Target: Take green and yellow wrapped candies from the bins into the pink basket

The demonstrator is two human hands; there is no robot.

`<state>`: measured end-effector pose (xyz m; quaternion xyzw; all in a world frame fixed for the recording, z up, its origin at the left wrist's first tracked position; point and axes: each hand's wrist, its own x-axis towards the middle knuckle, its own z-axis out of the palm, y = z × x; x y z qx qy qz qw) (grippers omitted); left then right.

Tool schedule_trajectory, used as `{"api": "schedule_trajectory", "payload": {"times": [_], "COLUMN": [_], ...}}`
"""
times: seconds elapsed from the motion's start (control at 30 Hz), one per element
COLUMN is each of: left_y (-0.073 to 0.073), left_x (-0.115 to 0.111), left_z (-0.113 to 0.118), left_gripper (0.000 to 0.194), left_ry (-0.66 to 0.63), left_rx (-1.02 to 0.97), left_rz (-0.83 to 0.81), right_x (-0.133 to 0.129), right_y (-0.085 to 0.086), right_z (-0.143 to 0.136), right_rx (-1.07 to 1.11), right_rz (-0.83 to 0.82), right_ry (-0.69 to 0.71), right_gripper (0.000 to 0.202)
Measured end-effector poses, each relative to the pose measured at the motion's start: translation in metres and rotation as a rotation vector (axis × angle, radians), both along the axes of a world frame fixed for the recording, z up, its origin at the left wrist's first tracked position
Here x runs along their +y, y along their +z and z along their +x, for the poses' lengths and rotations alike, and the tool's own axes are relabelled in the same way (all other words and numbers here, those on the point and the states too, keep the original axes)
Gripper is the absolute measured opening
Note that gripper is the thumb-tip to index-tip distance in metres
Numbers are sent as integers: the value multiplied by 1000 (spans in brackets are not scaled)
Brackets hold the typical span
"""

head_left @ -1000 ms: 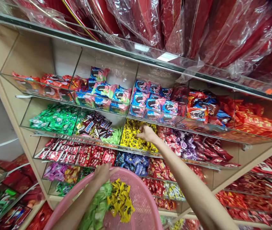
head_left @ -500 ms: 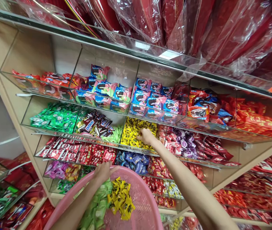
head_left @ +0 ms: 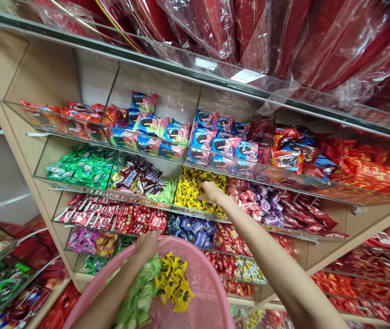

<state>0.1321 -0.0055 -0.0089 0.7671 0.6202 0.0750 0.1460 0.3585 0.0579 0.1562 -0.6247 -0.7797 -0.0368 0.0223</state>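
Note:
My left hand [head_left: 148, 245] is closed over the far rim of a pink plastic basket [head_left: 220, 278] with a perforated wall. Inside it, yellow-wrapped candies [head_left: 173, 282] lie beside a heap of pale green packets [head_left: 140, 292], partly covered by my left forearm. My right hand [head_left: 210, 193] reaches into a clear shelf compartment full of yellow-wrapped candies [head_left: 187, 192]. Its fingers are curled down and closed among these candies; the fingertips are partly hidden.
Clear-walled shelves hold Snickers bars [head_left: 129, 176], green-wrapped sweets [head_left: 81, 167], purple-and-white sweets [head_left: 268, 198] and blue-wrapped sweets [head_left: 198, 230]. Above the compartment, a clear front lip [head_left: 222, 167] fences in blue-and-pink cookie packs [head_left: 203, 137]. Red plastic-wrapped items [head_left: 208, 27] fill the top.
My right hand stays in the yellow candy compartment, its fingers shifting slightly among the candies. The left hand keeps its hold on the basket rim. The view shifts a little.

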Motion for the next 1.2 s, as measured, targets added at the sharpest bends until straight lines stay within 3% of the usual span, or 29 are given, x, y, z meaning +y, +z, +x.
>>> {"api": "schedule_trajectory", "payload": {"times": [0.27,0.77,0.97,1.2], "left_y": [0,2,1,5], "left_x": [0,-1,1,-1], "left_z": [-2,-1,-1,0], "left_gripper": [63,62,64,63], "left_ry": [14,15,3,14], "left_rx": [5,20,30,10], "left_rz": [6,33,34,11], "right_x": [-8,-8,-5,-8], "right_y": [14,5,-4,-1], "right_z": [-4,8,14,13], "right_rx": [-5,94,143,156], "right_rz": [-63,95,115,143], "right_ry": [-32,144,107,129], "right_gripper": [22,23,28,30]}}
